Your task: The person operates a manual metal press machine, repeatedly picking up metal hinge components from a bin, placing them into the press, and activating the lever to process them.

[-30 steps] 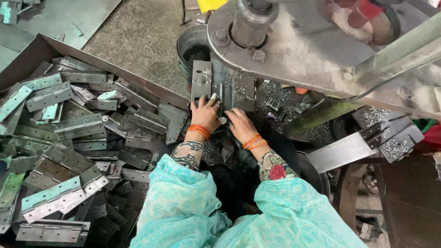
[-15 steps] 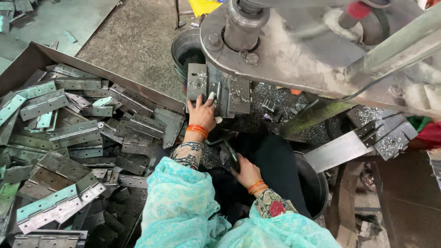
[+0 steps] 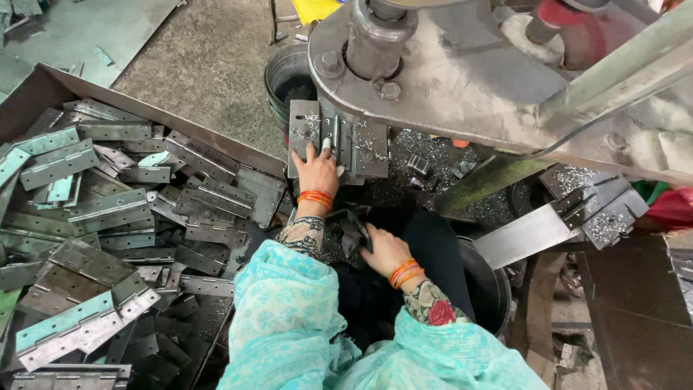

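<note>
Concrete floor (image 3: 209,58), grey and gritty, is seen at the top left, and a dark bucket (image 3: 285,79) stands on it beside the machine. A heavy grey press (image 3: 462,72) fills the upper right, with a thick vertical shaft (image 3: 379,32) bolted into its frame. Under the shaft a flat metal hinge (image 3: 361,144) is laid open on the bed, dusted with bright shavings. The left hand (image 3: 315,170) is pressed flat on that hinge, fingers spread and straight, nothing gripped. The right hand (image 3: 382,249) is held lower, near the lap, with fingers curled around a small dark metal piece (image 3: 354,231); what exactly is gripped cannot be told. Orange bangles are worn on both wrists. A big tray (image 3: 43,79) at the left is heaped with grey hinges (image 3: 108,209), a few tinted green. Metal chips are scattered over the dark bench (image 3: 426,166) by the press.
</note>
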